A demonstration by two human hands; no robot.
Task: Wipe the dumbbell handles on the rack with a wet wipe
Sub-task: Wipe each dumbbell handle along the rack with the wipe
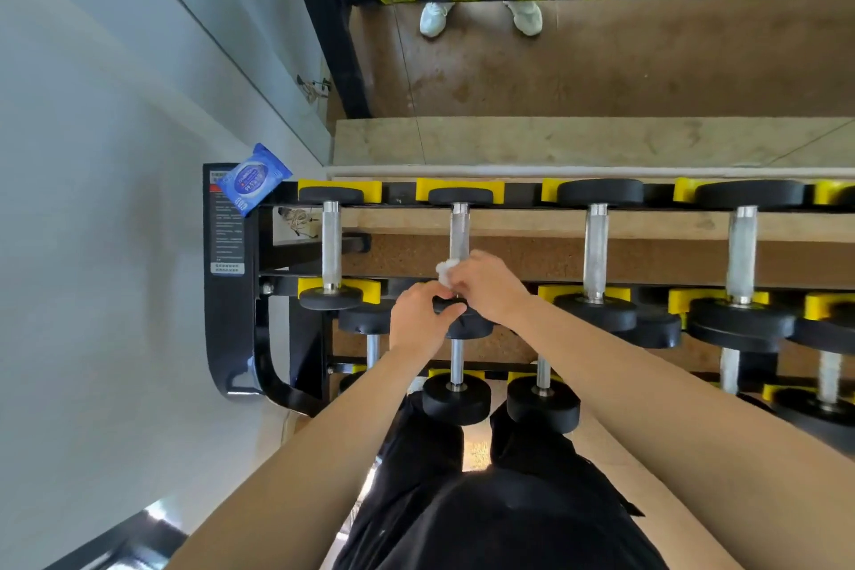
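Forearms reach up from the bottom of the frame and meet at centre. At that point the left hand (418,324) grips the near head of the second dumbbell (459,222) on the top tier, apparently to stop it rolling. The right hand (490,287) pinches a crumpled wet wipe (446,268) against the near end of its handle. One blue wipe pack (254,178) sits upper left on the rack (226,315) end post (presumably kept within reach). Count: four top-tier handles in view, five lower ones, one wipe.
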